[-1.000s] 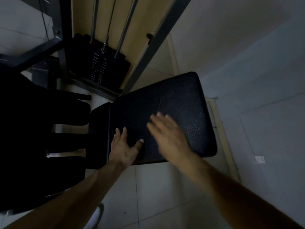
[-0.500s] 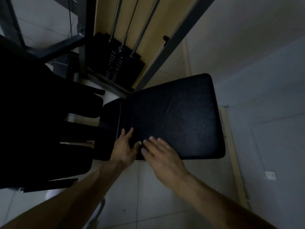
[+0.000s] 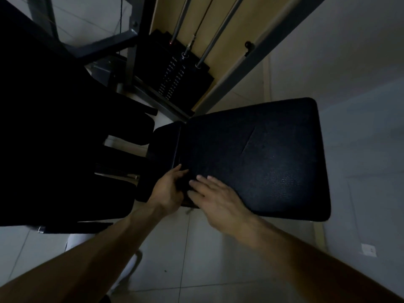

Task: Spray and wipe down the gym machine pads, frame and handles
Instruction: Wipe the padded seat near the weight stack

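Right hand [image 3: 218, 202] slid beside left hand [image 3: 167, 193] on creased black pad [image 3: 262, 154].

Dim, bluish indoor view. The left side sinks into near-black shadow. A faint sheen marks the black pad [image 3: 273, 182]. The right hand [image 3: 218, 200] is motion-blurred; straight lines bow at wide-angle edges.

Nothing legible anywhere. Rows of small pale marks down the black rectangular metal weight stack [image 3: 172, 77], too small and blurred to read.
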`<action>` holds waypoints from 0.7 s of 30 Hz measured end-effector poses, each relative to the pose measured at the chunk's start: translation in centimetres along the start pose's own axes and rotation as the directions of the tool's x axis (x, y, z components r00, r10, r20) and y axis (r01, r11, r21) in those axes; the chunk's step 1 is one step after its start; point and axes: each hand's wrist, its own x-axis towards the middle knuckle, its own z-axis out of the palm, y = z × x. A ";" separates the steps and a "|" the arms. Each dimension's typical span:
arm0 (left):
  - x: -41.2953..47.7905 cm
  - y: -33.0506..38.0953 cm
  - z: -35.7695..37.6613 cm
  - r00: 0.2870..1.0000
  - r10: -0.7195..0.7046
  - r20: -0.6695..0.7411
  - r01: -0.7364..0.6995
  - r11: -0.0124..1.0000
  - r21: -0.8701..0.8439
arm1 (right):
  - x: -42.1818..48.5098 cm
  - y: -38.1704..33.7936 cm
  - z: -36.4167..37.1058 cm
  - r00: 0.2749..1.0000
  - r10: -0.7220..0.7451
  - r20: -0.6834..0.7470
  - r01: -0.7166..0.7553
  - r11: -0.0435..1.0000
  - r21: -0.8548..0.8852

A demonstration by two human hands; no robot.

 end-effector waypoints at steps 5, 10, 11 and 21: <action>1.7 -1.8 -0.9 0.999 -0.036 -0.020 0.035 0.998 -0.055 | 4.9 8.2 -3.7 0.909 0.381 -0.173 -0.400 0.911 -0.098; 3.7 -2.2 -1.8 0.997 -0.071 -0.016 0.070 0.996 -0.054 | 6.5 2.2 0.1 0.990 0.137 -0.019 -0.138 0.989 -0.059; 4.1 -2.4 -2.0 0.997 -0.079 0.008 0.080 0.995 -0.065 | 6.0 1.0 0.9 0.999 0.032 -0.008 -0.032 0.999 -0.019; 7.9 -1.0 -3.0 0.998 -0.035 0.060 0.036 0.999 -0.007 | 12.5 13.0 -3.7 0.833 0.526 -0.171 -0.543 0.836 -0.073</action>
